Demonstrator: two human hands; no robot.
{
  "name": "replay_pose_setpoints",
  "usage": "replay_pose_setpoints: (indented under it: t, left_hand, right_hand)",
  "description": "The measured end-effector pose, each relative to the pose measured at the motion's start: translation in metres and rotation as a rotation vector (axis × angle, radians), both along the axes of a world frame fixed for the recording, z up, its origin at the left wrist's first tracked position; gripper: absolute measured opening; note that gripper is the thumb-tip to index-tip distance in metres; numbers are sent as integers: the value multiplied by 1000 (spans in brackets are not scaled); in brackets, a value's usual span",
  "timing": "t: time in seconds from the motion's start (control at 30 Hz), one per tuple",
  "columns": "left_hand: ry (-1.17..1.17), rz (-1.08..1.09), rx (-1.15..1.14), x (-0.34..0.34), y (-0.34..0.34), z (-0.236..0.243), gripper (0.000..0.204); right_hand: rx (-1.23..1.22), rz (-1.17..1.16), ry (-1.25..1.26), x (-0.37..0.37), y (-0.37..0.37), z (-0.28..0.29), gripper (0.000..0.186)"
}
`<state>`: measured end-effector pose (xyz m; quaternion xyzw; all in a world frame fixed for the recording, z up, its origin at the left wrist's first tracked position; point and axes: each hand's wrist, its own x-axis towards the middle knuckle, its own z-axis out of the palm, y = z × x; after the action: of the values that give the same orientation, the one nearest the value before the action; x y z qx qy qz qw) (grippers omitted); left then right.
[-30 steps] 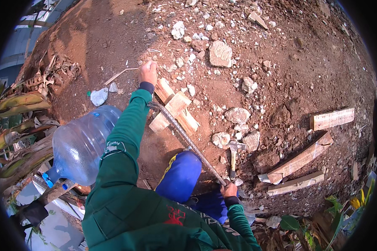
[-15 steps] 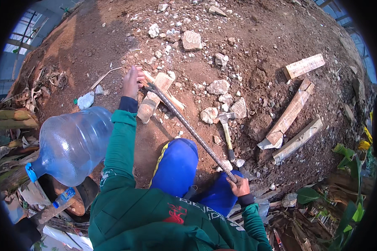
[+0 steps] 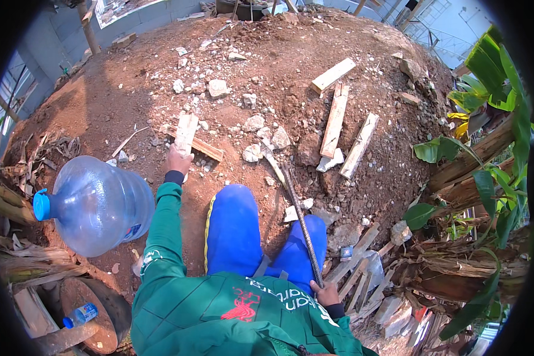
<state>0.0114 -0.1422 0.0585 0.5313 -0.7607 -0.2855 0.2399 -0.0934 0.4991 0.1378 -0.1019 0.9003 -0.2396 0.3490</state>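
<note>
My left hand (image 3: 179,161) is closed around the near end of a short pale wood block (image 3: 187,127). This block lies across a thinner strip of wood (image 3: 206,150) on the dirt. Down by my right knee, my right hand (image 3: 326,293) grips the lower end of a ribbed steel bar (image 3: 304,228). The bar slants up and away, its far end close to a hammer (image 3: 271,161) lying among stones. My fingers on the block are partly hidden by the back of the hand.
A large clear water jug (image 3: 104,204) lies at my left, with a small bottle (image 3: 80,315) on a round wood stump (image 3: 92,296) behind it. Three timber pieces (image 3: 336,118) lie ahead right. Stones (image 3: 218,89) dot the dirt; banana plants (image 3: 486,160) edge the right.
My left hand has moved from beside the bar's far end onto the wood block. The bar has swung right, away from the wood. The view has shifted.
</note>
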Motion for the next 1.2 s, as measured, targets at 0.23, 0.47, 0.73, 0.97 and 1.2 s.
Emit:
replay_pose_setpoints:
  t: [0.23, 0.47, 0.73, 0.97, 1.2]
  left_hand:
    - [448, -268, 281, -39, 71, 12, 51]
    - [338, -359, 436, -154, 146, -23, 65]
    - [228, 444, 269, -113, 39, -45, 98]
    - [108, 555, 442, -115, -8, -96, 95]
    - [530, 342, 374, -110, 8, -112, 52]
  right_hand:
    - [-28, -86, 29, 33, 33, 4, 56]
    - [-166, -140, 132, 19, 2, -13, 49]
    - [-494, -513, -35, 23, 3, -19, 36]
    - [-604, -780, -208, -54, -22, 21, 43]
    - [-493, -883, -46, -102, -31, -23, 28]
